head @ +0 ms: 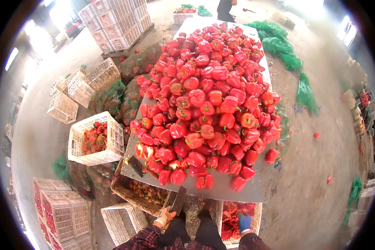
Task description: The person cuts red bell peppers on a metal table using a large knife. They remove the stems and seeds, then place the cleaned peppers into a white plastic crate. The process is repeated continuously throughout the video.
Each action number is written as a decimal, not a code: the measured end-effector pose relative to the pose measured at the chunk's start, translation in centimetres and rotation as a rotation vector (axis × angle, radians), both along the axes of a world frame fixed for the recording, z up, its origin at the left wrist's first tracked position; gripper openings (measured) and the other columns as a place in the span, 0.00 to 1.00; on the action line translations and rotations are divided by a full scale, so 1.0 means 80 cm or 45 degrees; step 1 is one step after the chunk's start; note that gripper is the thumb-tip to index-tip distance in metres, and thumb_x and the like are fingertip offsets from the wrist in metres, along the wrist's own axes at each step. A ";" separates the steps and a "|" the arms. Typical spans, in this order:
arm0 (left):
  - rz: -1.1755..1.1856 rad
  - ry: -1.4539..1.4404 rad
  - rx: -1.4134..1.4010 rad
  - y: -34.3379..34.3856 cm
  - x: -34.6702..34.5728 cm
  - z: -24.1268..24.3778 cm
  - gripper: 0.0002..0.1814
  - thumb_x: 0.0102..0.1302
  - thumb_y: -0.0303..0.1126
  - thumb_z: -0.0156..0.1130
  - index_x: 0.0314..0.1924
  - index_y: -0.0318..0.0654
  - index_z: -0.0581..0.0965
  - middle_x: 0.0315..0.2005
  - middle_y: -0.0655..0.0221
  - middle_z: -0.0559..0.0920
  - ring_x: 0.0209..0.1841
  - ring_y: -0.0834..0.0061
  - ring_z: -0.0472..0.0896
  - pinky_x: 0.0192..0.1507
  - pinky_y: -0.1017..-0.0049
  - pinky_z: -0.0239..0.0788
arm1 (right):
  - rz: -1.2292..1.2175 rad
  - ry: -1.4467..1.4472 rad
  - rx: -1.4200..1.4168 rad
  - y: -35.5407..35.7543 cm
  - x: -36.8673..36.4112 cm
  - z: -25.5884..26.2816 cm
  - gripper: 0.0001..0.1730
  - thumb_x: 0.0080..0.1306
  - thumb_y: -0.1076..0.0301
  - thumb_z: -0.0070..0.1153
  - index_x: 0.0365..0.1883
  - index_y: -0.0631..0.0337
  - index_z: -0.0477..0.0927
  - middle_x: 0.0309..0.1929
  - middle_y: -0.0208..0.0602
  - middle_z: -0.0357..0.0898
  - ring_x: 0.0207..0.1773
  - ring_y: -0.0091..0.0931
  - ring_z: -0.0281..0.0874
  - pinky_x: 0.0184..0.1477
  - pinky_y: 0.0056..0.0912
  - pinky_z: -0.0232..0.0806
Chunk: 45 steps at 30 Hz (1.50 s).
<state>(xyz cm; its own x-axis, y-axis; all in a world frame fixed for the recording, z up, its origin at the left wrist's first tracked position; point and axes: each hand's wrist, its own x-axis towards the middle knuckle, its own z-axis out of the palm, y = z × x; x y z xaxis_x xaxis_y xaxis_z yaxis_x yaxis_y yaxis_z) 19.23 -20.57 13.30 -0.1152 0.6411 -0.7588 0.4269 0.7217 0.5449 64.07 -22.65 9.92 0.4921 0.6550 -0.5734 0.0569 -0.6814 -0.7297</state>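
Note:
My left hand (165,217), in a pale and orange glove, is closed on a knife with a broad dark blade (178,200) that points up towards the table edge. In a blue glove, my right hand (244,222) is over a crate of cut red pepper pieces (229,220); its fingers are partly hidden, and whether it holds anything cannot be told. Before me a large heap of red bell peppers (206,100) covers much of a metal table (253,193). A few cut peppers (148,152) lie at its near left, close to a dark flat blade-like object (136,166).
A basket of pepper scraps (140,195) sits under the table's left corner, beside an empty plastic crate (123,222). Further left are a crate of peppers (95,137), full mesh sacks and stacked crates (64,212). Green netting (278,47) lies right; a person (225,11) stands beyond.

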 end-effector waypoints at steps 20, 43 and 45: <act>0.446 0.202 -0.046 -0.020 -0.036 0.021 0.30 0.65 0.43 0.61 0.60 0.31 0.70 0.47 0.57 0.80 0.46 0.66 0.77 0.48 0.70 0.67 | -0.541 0.503 -0.272 -0.062 0.056 0.060 0.04 0.63 0.70 0.50 0.30 0.59 0.73 0.18 0.39 0.74 0.13 0.29 0.68 0.15 0.30 0.62; 1.637 -0.612 0.103 0.040 -0.248 -0.125 0.29 0.71 0.49 0.37 0.35 0.30 0.77 0.40 0.55 0.84 0.34 0.60 0.77 0.50 0.63 0.67 | -0.235 0.445 -0.055 0.041 -0.110 0.099 0.12 0.70 0.58 0.48 0.38 0.56 0.77 0.27 0.36 0.80 0.26 0.29 0.77 0.31 0.38 0.75; 1.611 -0.600 0.020 0.046 -0.261 -0.117 0.27 0.71 0.49 0.39 0.36 0.32 0.78 0.44 0.57 0.84 0.36 0.62 0.77 0.49 0.68 0.66 | -0.212 0.458 -0.014 0.040 -0.121 0.095 0.12 0.70 0.58 0.47 0.37 0.56 0.77 0.27 0.36 0.80 0.26 0.29 0.78 0.31 0.39 0.75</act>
